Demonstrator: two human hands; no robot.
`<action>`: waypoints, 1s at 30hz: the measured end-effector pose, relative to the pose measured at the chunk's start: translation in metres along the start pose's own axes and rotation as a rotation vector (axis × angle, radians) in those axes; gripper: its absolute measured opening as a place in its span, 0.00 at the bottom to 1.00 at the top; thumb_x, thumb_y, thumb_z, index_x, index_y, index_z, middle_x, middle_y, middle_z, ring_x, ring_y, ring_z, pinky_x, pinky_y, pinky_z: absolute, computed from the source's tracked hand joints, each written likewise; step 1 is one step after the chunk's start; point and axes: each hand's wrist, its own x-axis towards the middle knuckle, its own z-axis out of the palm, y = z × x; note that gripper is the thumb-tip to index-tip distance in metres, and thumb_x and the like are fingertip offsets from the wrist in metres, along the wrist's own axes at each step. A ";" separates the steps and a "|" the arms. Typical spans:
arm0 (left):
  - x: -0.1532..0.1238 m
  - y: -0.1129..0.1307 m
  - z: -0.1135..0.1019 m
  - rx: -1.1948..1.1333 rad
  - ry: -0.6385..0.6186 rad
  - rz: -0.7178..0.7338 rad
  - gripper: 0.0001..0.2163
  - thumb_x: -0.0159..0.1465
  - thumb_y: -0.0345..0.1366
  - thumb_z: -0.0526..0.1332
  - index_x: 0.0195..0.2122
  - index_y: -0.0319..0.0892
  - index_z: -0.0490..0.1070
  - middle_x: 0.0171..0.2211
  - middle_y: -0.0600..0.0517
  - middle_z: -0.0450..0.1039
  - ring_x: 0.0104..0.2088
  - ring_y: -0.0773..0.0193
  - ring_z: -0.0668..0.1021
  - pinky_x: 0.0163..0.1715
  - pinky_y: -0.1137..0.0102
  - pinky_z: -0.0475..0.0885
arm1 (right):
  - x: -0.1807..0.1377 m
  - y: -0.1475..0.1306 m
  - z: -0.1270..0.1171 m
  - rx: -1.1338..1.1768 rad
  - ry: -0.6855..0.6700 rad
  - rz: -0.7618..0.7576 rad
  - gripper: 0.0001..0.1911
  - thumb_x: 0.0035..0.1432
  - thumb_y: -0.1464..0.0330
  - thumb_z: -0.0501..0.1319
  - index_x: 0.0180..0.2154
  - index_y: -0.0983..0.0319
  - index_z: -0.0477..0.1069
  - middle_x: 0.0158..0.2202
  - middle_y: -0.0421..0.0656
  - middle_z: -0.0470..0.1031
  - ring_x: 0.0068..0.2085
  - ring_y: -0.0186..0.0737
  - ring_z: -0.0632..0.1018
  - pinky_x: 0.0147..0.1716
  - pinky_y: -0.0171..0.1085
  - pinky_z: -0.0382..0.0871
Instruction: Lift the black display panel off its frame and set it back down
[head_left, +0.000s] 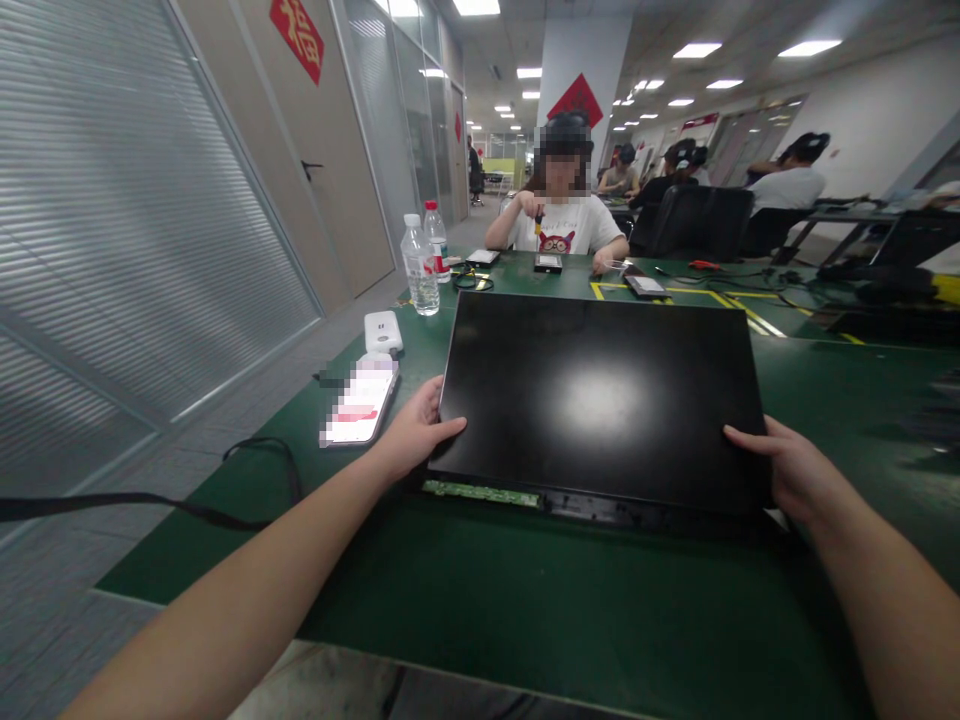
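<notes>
A large black display panel (600, 395) lies flat on the green table (525, 600), glossy face up. A narrow green circuit strip (480, 492) shows along its near edge. My left hand (412, 432) grips the panel's near left corner, thumb on top and fingers underneath. My right hand (787, 465) holds the near right corner the same way, thumb resting on the surface.
A phone (360, 405) and a white charger-like box (382, 330) lie left of the panel, with two water bottles (421, 262) behind. A black cable (225, 500) hangs off the left edge. A person (559, 215) sits opposite, working on small devices. Other people sit further back.
</notes>
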 end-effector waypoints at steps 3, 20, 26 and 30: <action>0.000 -0.001 0.000 0.001 0.003 0.011 0.30 0.53 0.27 0.71 0.56 0.42 0.64 0.53 0.44 0.76 0.56 0.49 0.76 0.60 0.54 0.67 | -0.001 -0.001 0.001 0.004 0.007 0.023 0.19 0.40 0.75 0.68 0.37 0.54 0.76 0.32 0.43 0.83 0.29 0.48 0.82 0.24 0.41 0.77; -0.001 0.001 0.002 0.000 0.022 0.012 0.29 0.51 0.28 0.72 0.53 0.42 0.64 0.48 0.46 0.78 0.54 0.50 0.77 0.57 0.54 0.68 | 0.001 0.001 0.000 0.015 0.004 0.011 0.16 0.42 0.74 0.68 0.37 0.55 0.77 0.32 0.43 0.83 0.30 0.47 0.82 0.30 0.42 0.79; -0.001 0.001 0.001 0.000 0.018 0.009 0.28 0.51 0.28 0.72 0.51 0.43 0.65 0.47 0.47 0.78 0.52 0.50 0.78 0.55 0.55 0.69 | -0.002 -0.001 0.002 0.004 0.023 0.022 0.15 0.42 0.73 0.68 0.35 0.55 0.78 0.33 0.43 0.83 0.32 0.47 0.83 0.30 0.40 0.79; -0.001 0.002 0.001 -0.002 0.021 0.008 0.27 0.51 0.27 0.71 0.51 0.43 0.65 0.47 0.47 0.77 0.51 0.51 0.78 0.55 0.55 0.69 | -0.005 -0.003 0.003 -0.002 0.014 0.033 0.15 0.43 0.73 0.68 0.36 0.55 0.77 0.33 0.44 0.83 0.31 0.46 0.83 0.29 0.40 0.78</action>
